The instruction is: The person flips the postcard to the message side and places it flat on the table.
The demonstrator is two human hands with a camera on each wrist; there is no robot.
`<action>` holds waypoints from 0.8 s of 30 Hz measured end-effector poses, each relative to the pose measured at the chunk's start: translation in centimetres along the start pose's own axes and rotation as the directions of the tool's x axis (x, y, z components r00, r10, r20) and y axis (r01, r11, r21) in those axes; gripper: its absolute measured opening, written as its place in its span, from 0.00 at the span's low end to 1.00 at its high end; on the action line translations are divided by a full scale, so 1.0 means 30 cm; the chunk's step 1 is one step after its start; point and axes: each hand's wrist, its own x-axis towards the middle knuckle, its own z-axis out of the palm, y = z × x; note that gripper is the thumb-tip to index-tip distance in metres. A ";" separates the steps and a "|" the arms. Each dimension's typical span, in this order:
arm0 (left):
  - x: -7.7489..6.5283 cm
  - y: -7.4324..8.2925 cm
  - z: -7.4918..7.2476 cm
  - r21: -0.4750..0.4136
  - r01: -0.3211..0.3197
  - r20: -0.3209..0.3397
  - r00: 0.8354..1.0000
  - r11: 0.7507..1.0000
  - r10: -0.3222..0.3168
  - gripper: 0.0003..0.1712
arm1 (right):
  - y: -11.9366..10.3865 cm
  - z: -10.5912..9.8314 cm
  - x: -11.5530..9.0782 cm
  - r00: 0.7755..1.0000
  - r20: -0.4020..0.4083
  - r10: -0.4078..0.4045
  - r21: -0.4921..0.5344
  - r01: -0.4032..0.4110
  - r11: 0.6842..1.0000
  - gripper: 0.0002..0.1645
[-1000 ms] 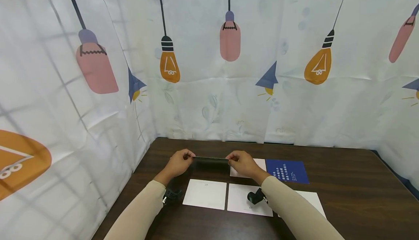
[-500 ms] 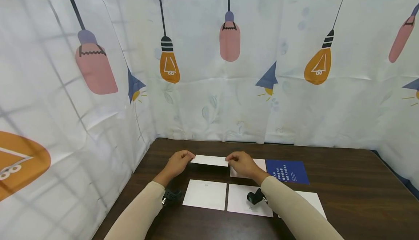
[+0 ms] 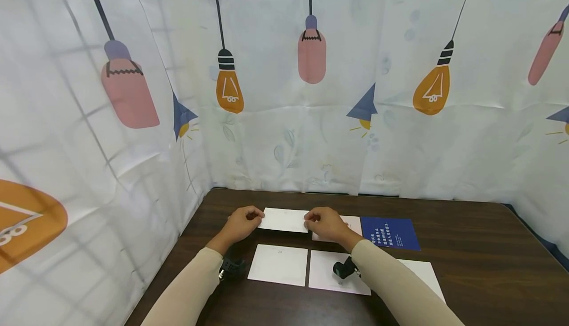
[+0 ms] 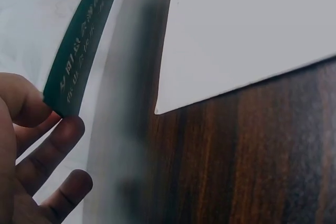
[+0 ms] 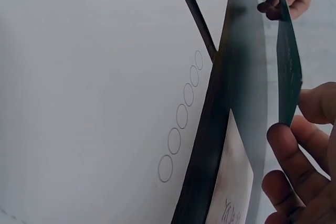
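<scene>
A card (image 3: 283, 221) with a white top face is held level between both hands near the far left of the table. My left hand (image 3: 243, 223) pinches its left end and my right hand (image 3: 326, 221) its right end, thumbs and fingertips at the corners. Seen from the left wrist, the underside of the card (image 4: 79, 51) is dark green with pale characters, and it is raised off the wood. Looser fingers (image 4: 67, 195) of the left hand spread below. In the right wrist view the green side of the card (image 5: 289, 61) slants between the hands.
Three white cards lie in the front row: left (image 3: 277, 265), middle (image 3: 326, 266), and right (image 3: 424, 276), the last partly behind the right sleeve. Behind them lie a pale card (image 3: 354, 223) and a blue card (image 3: 393, 233) with white characters. A patterned curtain (image 3: 275, 158) borders the table.
The card between the hands has tipped from nearly edge-on, with its dark side towards me, to showing its white face. The hands stay in almost the same place; the other cards are unmoved.
</scene>
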 end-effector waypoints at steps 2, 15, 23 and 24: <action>-0.001 -0.005 -0.001 0.011 -0.001 0.008 1.000 1.000 0.001 0.08 | 0.000 0.003 0.001 1.000 0.006 -0.002 -0.005 0.002 1.000 0.10; -0.005 -0.014 0.000 0.084 0.009 0.030 0.999 0.996 -0.011 0.08 | 0.002 0.022 0.001 0.998 -0.009 -0.057 -0.131 0.056 0.990 0.14; -0.004 -0.015 0.007 0.123 0.010 0.028 1.000 0.992 -0.013 0.10 | -0.006 0.029 0.000 0.999 -0.002 -0.054 -0.205 0.052 0.977 0.17; -0.003 -0.017 0.008 0.130 0.012 0.027 0.999 0.991 -0.016 0.10 | -0.007 0.030 0.000 0.999 -0.001 -0.055 -0.209 0.053 0.976 0.17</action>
